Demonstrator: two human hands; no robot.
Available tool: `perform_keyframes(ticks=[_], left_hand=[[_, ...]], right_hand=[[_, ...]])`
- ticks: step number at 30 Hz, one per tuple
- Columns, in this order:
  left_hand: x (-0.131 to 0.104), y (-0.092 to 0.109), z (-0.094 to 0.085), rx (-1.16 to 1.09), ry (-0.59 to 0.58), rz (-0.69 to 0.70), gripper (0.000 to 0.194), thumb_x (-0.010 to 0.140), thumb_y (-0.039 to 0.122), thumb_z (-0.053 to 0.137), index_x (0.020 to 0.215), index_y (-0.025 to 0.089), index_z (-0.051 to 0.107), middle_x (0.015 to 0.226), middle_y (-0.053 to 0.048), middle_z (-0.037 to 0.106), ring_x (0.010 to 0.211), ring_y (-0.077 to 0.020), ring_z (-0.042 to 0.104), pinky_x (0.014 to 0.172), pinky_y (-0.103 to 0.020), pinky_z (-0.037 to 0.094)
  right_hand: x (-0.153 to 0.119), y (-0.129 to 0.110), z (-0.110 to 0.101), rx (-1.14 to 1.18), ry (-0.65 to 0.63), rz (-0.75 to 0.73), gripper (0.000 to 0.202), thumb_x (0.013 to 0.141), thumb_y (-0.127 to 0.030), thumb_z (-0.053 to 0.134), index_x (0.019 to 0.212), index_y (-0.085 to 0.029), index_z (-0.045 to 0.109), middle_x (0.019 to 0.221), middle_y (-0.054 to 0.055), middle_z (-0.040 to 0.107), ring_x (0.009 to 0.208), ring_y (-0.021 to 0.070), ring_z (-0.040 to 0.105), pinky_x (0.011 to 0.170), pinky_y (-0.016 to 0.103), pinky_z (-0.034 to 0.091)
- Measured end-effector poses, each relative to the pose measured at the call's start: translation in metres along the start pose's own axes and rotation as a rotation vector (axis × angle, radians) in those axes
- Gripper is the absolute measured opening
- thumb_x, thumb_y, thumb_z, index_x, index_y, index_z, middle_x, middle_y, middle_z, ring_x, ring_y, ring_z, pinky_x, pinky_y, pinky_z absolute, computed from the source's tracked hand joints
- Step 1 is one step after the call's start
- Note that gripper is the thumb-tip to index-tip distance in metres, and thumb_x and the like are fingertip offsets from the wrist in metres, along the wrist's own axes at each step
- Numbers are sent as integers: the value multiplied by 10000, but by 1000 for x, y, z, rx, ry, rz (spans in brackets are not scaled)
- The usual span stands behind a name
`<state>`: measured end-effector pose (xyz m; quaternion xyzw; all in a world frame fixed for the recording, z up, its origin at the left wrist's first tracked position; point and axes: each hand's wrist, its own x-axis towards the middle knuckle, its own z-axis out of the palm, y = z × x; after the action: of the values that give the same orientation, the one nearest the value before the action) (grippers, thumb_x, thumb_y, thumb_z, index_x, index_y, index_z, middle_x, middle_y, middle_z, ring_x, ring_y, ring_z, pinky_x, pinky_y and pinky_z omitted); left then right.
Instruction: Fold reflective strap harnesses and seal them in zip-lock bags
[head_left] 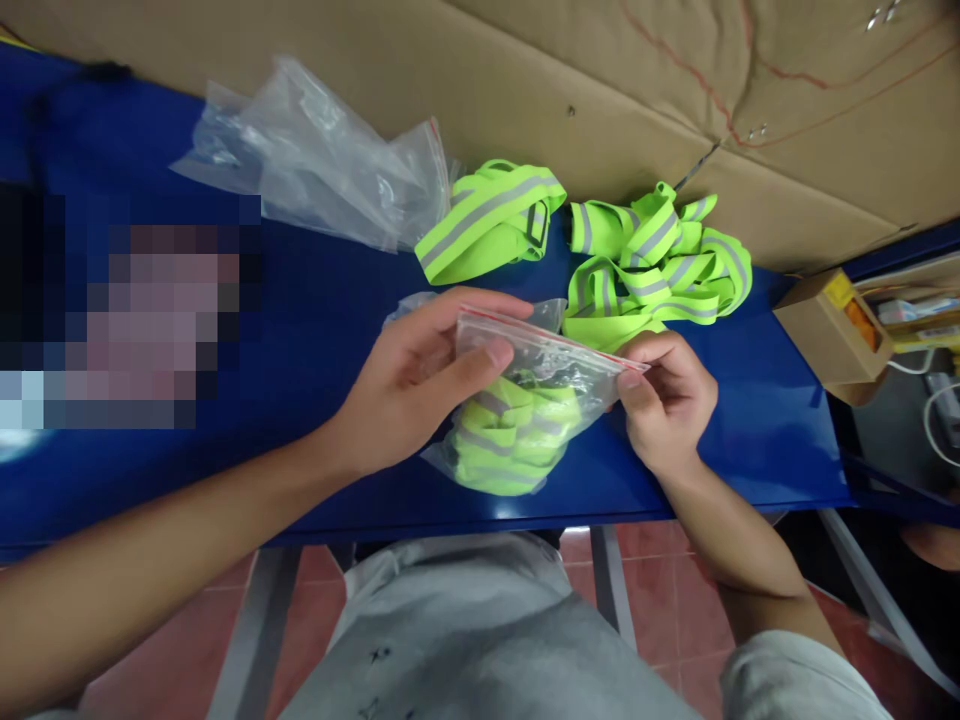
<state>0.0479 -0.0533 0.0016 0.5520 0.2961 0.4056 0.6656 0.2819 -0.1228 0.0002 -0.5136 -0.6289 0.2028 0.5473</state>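
A clear zip bag [592, 400] with a red line along its top edge is between my hands. Inside it lies a folded neon-green reflective strap [510, 450] with grey stripes. My left hand [427, 370] grips the bag near the left end of the red-lined edge, thumb on the front and fingers behind. My right hand [667, 400] pinches the right end of that edge between thumb and fingers. Just behind the bag, a folded reflective strap [487, 225] with a black buckle and a heap of loose reflective straps [660, 260] rest on the table.
Several clear plastic bags [322, 160] lie at the back left of the blue table [300, 320]. Brown cardboard [525, 90] stands along the back. A small cardboard box [832, 325] is at the right end. A blurred-out patch covers the left side.
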Motion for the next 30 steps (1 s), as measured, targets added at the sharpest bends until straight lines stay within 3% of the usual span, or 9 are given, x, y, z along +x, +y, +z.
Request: perform_keyframes(ticks=[2, 5, 14, 20, 23, 30], left_hand=[[1, -1, -1, 59, 111, 81, 213, 952, 423, 749, 1058, 246, 802, 1022, -33, 801, 932, -181, 735, 811, -277, 586], [3, -2, -2, 67, 201, 76, 138, 937, 374, 770, 960, 241, 799, 931, -15, 787, 836, -155, 708, 762, -265, 569], [2, 6, 1, 130, 121, 55, 171, 945, 367, 742, 906, 200, 730, 869, -26, 779, 787, -167, 721, 754, -297, 585], [3, 7, -1, 72, 106, 35, 141, 914, 330, 744, 876, 195, 731, 823, -16, 743, 750, -151, 687, 730, -284, 563], [4, 7, 0, 90, 87, 37, 133, 869, 313, 777, 898, 185, 755, 846, -17, 744, 759, -143, 681, 705, -260, 557], [5, 5, 2, 121, 58, -43, 323, 796, 457, 873, 912, 172, 775, 884, -35, 776, 808, -167, 705, 712, -257, 579]], right_hand=[[0, 2, 0, 4, 49, 18, 197, 973, -381, 705, 860, -241, 625, 697, -12, 571, 585, 125, 520, 506, 274, 421], [0, 6, -1, 54, 89, 55, 193, 967, -386, 720, 872, -251, 620, 706, -9, 559, 597, 137, 520, 531, 298, 423], [1, 12, -2, 98, 104, 87, 141, 978, -359, 704, 893, -271, 635, 697, -2, 564, 600, 163, 549, 535, 341, 424], [2, 9, -1, 67, -7, 89, 223, 953, -466, 750, 945, -267, 650, 750, -8, 605, 592, 137, 532, 546, 309, 441], [2, 8, 0, 1, 2, 82, 234, 951, -448, 759, 908, -255, 634, 738, -12, 595, 608, 130, 529, 557, 292, 438], [2, 5, 3, 5, 25, 49, 181, 962, -364, 758, 882, -242, 652, 731, -10, 586, 633, 127, 524, 564, 285, 412]])
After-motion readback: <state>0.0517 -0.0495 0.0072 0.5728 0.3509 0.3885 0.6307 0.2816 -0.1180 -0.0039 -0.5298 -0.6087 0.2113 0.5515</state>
